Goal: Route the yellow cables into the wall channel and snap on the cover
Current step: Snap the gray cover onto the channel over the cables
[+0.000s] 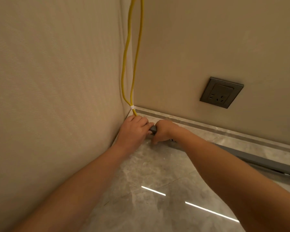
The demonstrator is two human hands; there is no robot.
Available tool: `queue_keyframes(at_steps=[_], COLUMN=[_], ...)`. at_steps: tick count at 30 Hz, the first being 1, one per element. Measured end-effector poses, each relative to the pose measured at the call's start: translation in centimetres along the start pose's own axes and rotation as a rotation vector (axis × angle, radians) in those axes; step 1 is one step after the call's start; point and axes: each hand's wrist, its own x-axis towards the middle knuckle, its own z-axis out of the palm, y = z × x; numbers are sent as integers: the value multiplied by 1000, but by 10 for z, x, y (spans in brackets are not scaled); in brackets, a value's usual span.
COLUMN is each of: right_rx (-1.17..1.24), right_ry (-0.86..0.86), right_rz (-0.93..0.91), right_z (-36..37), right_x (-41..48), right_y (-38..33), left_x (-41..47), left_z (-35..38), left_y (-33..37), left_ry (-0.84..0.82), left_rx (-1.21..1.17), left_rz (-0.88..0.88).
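Two yellow cables (126, 52) hang down the room corner, joined near the floor by a white clip (132, 107). Below the clip they vanish under my left hand (134, 129), which is curled down in the corner. My right hand (162, 131) is closed just beside it. Between the two hands a short piece of the grey cover (153, 128) shows, gripped from both sides. The grey channel (258, 158) runs along the foot of the right wall, away to the right behind my right forearm. The cables' lower ends are hidden.
A grey wall socket (221, 92) sits on the right wall above the marble skirting (208, 127). A ribbed wall panel (49, 81) closes the left side. The glossy marble floor (157, 206) reflects two light strips.
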Motion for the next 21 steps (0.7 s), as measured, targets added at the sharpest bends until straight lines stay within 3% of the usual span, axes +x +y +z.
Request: queue_keyframes(at_steps=[7,10,21], right_rx=[-15,11,59], right_ry=[145,108,37], right_rz=[38,16,-4], right_z=[24,25,30], right_x=[-4,-2,-6], right_y=[-6,-6,-6], left_x=[-11,-12,-10], left_z=[-1,-2,2], left_y=[-2,-3,-12], left_ry=[-31,-99,-88], left_rx=[4,42,167], left_rz=[74,129,285])
